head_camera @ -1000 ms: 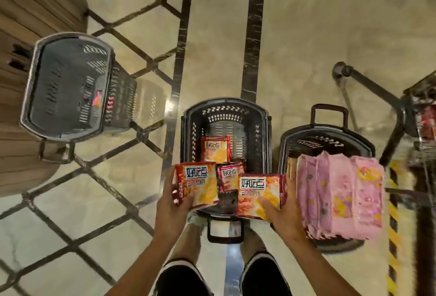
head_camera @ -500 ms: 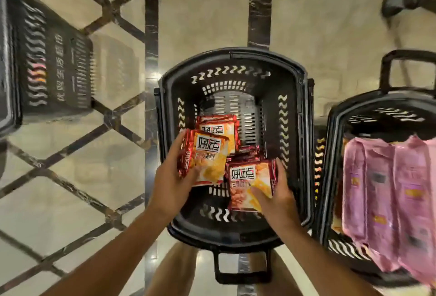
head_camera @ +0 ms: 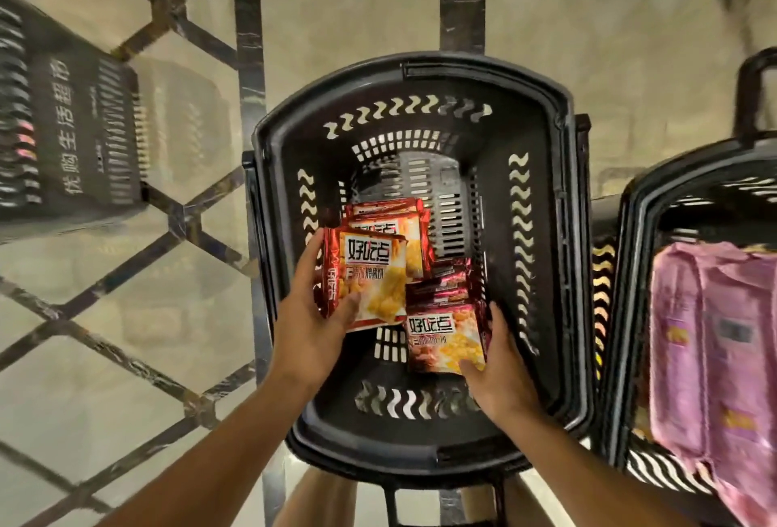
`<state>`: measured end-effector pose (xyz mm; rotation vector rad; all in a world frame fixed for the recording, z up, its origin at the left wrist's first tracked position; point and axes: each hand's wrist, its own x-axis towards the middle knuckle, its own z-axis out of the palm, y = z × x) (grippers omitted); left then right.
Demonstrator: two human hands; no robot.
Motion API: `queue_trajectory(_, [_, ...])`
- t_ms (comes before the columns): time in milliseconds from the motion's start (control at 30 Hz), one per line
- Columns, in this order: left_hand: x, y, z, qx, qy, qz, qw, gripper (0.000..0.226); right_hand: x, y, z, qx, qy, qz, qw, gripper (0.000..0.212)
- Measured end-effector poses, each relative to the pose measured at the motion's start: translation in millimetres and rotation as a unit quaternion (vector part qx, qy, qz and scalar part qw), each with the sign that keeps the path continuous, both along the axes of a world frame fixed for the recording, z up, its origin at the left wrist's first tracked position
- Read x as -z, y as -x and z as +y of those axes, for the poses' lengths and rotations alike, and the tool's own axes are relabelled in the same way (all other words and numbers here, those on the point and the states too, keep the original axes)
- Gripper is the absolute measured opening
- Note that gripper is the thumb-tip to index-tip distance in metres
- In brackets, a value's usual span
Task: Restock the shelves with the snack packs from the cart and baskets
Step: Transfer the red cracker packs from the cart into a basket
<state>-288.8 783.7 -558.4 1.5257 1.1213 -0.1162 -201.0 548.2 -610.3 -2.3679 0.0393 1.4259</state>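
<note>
Both hands are down in the black basket (head_camera: 563,232). The left hand (head_camera: 309,329) grips one snack pack (head_camera: 370,278); the right hand (head_camera: 500,362) grips another pack (head_camera: 441,341). More packs (head_camera: 441,282) lie at twelve o'clock, nearer the right hand.

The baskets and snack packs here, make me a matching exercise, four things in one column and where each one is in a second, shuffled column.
Things:
1. pack in the left hand
2. pack in the right hand
3. pink packs
4. basket with white writing

Places:
A. in the basket at the right edge
B. on the floor at the left
C. lifted above the middle basket's left side
D. low in the middle basket, near its right wall

Pairs: 1-C, 2-D, 3-A, 4-B
</note>
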Motion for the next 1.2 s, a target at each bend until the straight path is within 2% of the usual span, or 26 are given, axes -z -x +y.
queue_trajectory(167, [5, -8, 1, -0.019, 0.003, 0.009, 1.0, 0.082, -8, -9, -2, -0.116, -0.043, -0.015, 0.992, 0.09])
queue_trajectory(267, [14, -19, 1, -0.026, 0.008, -0.003, 1.0, 0.083, -2, -9, -1, -0.267, -0.07, -0.087, 0.957, 0.075])
queue_trajectory(367, [39, -29, 0, -0.041, 0.015, -0.007, 0.999, 0.085, 10, -5, -3, -0.352, -0.053, -0.088, 0.93, 0.063])
queue_trajectory(533, [86, -26, -11, -0.005, -0.019, 0.068, 0.997, 0.082, 17, -6, -13, -0.358, -0.047, -0.086, 0.928, 0.059])
queue_trajectory(633, [88, -23, -20, 0.045, -0.069, 0.116, 0.99, 0.084, 11, -9, -14, -0.365, -0.053, -0.089, 0.925, 0.058])
queue_trajectory(767, [76, -7, -31, 0.188, -0.191, 0.072, 0.961, 0.08, 0, -9, -16, -0.378, -0.063, -0.082, 0.92, 0.057])
queue_trajectory(833, [78, 2, -31, 0.266, -0.147, 0.088, 0.949, 0.079, -3, -8, -17, -0.393, -0.075, -0.071, 0.914, 0.057])
queue_trajectory(933, [85, 7, -26, 0.315, -0.056, 0.146, 0.936, 0.078, -3, -4, -20, -0.384, -0.078, -0.061, 0.918, 0.056])
queue_trajectory(1100, [76, 6, -18, 0.33, -0.063, 0.15, 0.93, 0.076, -11, -3, -25, -0.361, -0.087, -0.048, 0.927, 0.053])
queue_trajectory(1200, [43, 5, -13, 0.316, -0.096, 0.146, 0.933, 0.076, -32, -9, -22, -0.307, -0.131, -0.054, 0.941, 0.048])
